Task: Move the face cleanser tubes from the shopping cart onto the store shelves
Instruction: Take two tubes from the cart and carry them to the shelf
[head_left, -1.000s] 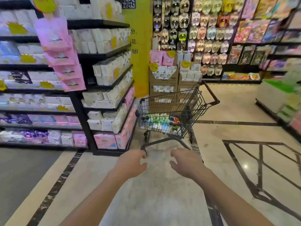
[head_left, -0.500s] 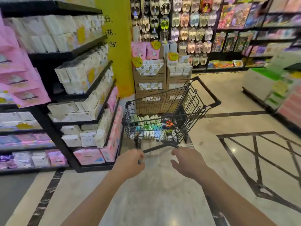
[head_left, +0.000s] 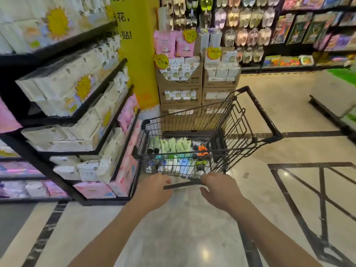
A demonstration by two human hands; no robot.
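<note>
My left hand [head_left: 152, 191] and right hand [head_left: 221, 191] grasp the shopping cart's [head_left: 231, 128] front bar [head_left: 181, 185]; face cleanser tubes [head_left: 173, 145] lie inside, beside the shelves [head_left: 77, 40].

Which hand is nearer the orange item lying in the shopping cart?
Right. The right hand is at the near edge of the shopping cart, almost in line with the orange item; the left hand is at the same edge but farther off to the left.
</note>
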